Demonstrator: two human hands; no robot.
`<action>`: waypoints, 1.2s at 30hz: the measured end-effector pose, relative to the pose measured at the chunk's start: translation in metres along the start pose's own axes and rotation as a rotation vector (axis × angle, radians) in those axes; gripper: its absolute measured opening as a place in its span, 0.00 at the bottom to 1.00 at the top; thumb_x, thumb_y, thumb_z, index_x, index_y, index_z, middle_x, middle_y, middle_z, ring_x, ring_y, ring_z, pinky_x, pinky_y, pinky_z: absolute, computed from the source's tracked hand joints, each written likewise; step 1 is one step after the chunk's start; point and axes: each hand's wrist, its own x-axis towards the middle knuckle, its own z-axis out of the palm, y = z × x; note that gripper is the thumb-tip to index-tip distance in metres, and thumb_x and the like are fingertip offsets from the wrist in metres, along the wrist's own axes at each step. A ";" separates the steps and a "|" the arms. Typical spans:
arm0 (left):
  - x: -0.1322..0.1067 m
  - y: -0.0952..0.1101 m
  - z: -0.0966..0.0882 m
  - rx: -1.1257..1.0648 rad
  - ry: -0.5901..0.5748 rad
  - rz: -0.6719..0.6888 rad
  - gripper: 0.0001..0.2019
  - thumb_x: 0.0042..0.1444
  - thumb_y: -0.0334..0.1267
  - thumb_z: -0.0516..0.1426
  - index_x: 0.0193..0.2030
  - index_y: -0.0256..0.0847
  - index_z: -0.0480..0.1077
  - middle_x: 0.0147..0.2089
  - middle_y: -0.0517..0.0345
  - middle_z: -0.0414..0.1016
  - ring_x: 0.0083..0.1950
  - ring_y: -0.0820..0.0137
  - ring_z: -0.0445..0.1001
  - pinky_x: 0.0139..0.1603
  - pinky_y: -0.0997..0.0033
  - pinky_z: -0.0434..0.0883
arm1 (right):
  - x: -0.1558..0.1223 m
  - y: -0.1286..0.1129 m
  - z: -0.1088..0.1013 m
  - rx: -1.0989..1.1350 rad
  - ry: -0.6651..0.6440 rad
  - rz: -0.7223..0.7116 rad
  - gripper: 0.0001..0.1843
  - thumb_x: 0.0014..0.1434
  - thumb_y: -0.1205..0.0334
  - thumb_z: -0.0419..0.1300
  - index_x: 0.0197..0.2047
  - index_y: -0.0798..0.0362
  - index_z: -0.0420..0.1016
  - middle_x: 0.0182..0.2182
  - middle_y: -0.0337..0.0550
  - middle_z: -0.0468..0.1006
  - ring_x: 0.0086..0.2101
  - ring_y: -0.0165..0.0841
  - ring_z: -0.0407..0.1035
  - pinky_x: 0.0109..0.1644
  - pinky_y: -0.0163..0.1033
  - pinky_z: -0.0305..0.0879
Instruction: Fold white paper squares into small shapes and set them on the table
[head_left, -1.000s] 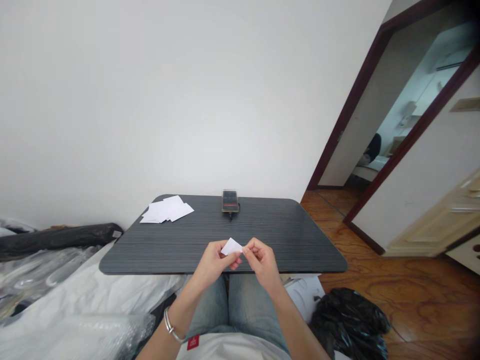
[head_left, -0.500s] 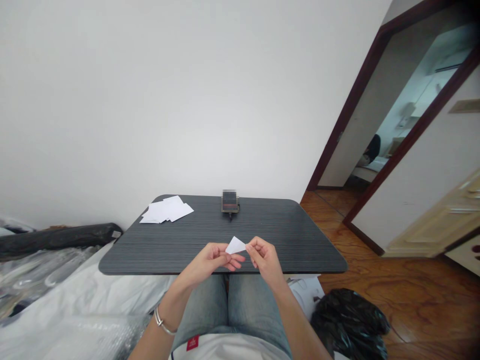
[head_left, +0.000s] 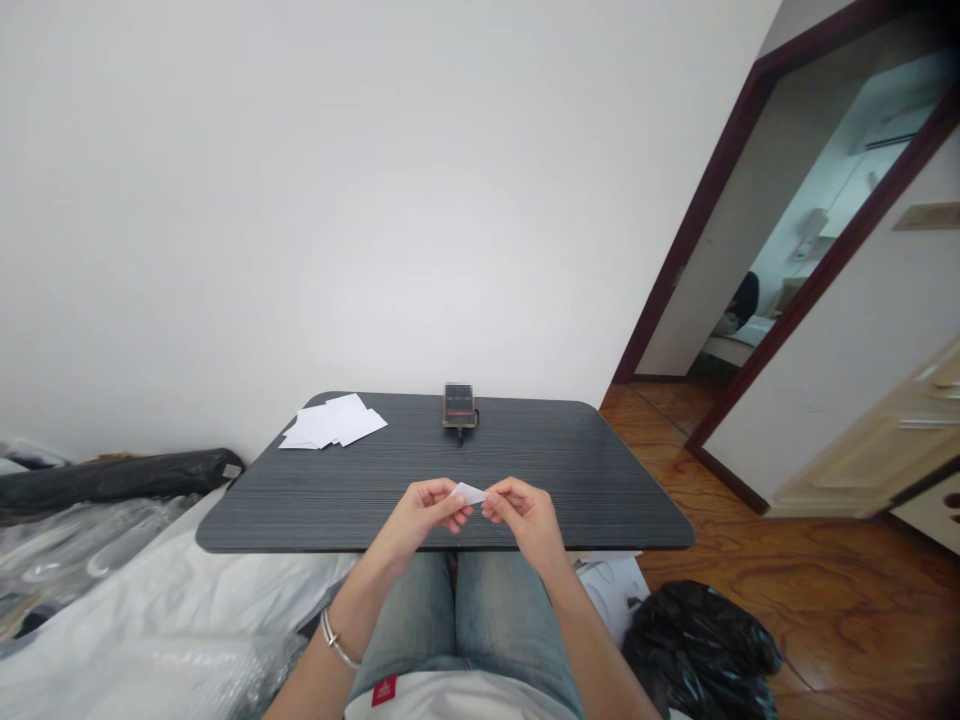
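Observation:
A small folded piece of white paper (head_left: 469, 493) is held between my two hands, over the near edge of the dark table. My left hand (head_left: 429, 510) is closed on its left side, thumb on top and fingers beneath. Its right tip is pinched by my right hand (head_left: 523, 508), between thumb and fingertips. The paper looks narrow and pointed toward the right; its fold lines are too small to make out.
Several loose white paper sheets (head_left: 334, 421) overlap at the table's far left. A phone-like device on a stand (head_left: 459, 406) is at the back middle of the dark table (head_left: 375, 470). A black plastic bag (head_left: 697, 645) lies on the floor at right.
The paper has tilted and now shows a narrower shape. My left fingers have curled in around it, and my right hand has come slightly closer to the left.

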 end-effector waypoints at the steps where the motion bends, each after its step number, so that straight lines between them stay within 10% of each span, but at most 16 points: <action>1: 0.001 -0.001 -0.001 0.020 0.021 0.015 0.13 0.43 0.42 0.60 0.28 0.32 0.73 0.26 0.55 0.74 0.24 0.76 0.68 0.26 0.78 0.66 | 0.000 0.001 0.001 0.027 0.018 0.010 0.09 0.49 0.57 0.59 0.27 0.56 0.73 0.20 0.40 0.74 0.24 0.31 0.69 0.27 0.34 0.65; 17: 0.001 -0.012 0.005 0.528 0.234 0.405 0.13 0.52 0.39 0.53 0.41 0.42 0.74 0.29 0.55 0.73 0.29 0.70 0.67 0.31 0.75 0.65 | 0.004 0.010 0.007 0.349 0.180 0.138 0.12 0.44 0.58 0.64 0.31 0.56 0.73 0.26 0.42 0.77 0.28 0.33 0.72 0.28 0.35 0.69; 36: 0.007 -0.029 -0.002 1.046 0.081 0.629 0.19 0.57 0.28 0.45 0.53 0.47 0.63 0.42 0.52 0.70 0.42 0.68 0.67 0.43 0.67 0.66 | 0.008 0.033 0.009 0.790 0.057 0.364 0.06 0.46 0.65 0.63 0.30 0.56 0.73 0.29 0.41 0.77 0.30 0.28 0.72 0.30 0.28 0.69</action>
